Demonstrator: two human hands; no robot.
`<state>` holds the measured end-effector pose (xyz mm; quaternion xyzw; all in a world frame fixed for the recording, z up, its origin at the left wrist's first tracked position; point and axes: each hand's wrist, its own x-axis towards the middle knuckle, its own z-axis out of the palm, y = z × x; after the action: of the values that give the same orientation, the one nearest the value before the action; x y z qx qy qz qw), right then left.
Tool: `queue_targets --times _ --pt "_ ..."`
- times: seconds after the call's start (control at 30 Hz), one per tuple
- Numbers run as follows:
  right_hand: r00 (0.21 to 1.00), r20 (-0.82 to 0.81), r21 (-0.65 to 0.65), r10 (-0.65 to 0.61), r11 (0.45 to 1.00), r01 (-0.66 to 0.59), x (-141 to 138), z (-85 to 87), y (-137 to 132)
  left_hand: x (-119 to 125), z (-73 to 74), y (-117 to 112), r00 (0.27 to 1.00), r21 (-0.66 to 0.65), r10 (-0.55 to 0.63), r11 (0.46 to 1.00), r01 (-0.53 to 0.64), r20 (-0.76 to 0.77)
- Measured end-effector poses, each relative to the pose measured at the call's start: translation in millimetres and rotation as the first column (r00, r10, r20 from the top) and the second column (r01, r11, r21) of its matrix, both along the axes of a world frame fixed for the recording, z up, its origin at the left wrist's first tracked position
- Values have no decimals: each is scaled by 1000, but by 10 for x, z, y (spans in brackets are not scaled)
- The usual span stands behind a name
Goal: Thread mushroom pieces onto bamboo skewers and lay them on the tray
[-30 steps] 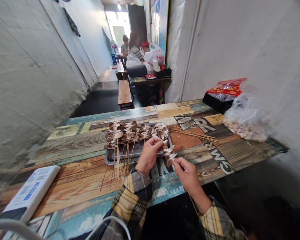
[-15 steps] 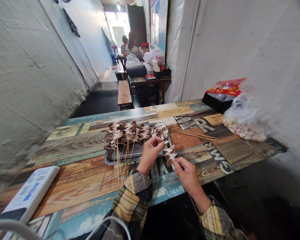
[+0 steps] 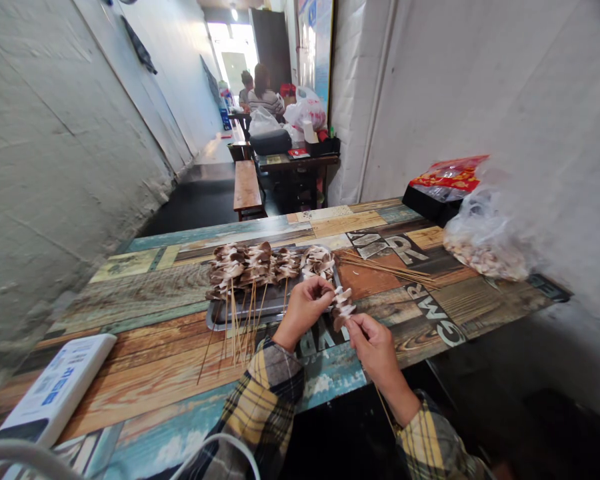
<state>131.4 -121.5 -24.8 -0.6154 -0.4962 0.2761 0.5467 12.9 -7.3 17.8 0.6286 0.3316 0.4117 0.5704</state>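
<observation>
My right hand (image 3: 375, 343) is closed round a bamboo skewer threaded with brown and white mushroom pieces (image 3: 343, 310), its lower stick slanting down past my wrist. At the skewer's upper end, my left hand (image 3: 307, 307) pinches a pale mushroom piece (image 3: 339, 291); its fingertips are partly hidden. Behind my hands lies a metal tray (image 3: 215, 319), bearing several finished-looking mushroom skewers (image 3: 250, 261) whose sticks (image 3: 235, 327) jut over the near rim. Loose mushroom pieces (image 3: 319, 259) are heaped at the tray's right end.
Bare bamboo skewers (image 3: 390, 267) lie right of the tray on the patterned table (image 3: 145, 293). Farther right are a clear bag of pale pieces (image 3: 485, 247) and a black box (image 3: 430, 203). A white box (image 3: 60, 387) sits at left. Two people (image 3: 264, 93) sit in the background.
My left hand has moved slightly right and down, bringing the pale piece onto the top of the skewered mushrooms. My right hand has stayed nearly still.
</observation>
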Motion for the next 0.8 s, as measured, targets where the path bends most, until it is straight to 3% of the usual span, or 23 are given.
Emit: queue_targets --times 0.23,0.33,0.43,0.8 --pt "1000 -6 0 -24 1000 24 -4 19 -19 -26 26 -12 989 -174 -35 983 60 147" --pt "1000 14 7 -23 1000 23 -12 27 -22 -23 18 -24 988 -228 -84 967 113 131" --pt "999 34 7 -9 1000 9 -19 28 -20 -8 13 -41 990 -225 -123 965 135 69" --pt "993 116 35 -15 999 11 -22 2 -28 22 10 -46 999 -193 -52 980 50 -6"
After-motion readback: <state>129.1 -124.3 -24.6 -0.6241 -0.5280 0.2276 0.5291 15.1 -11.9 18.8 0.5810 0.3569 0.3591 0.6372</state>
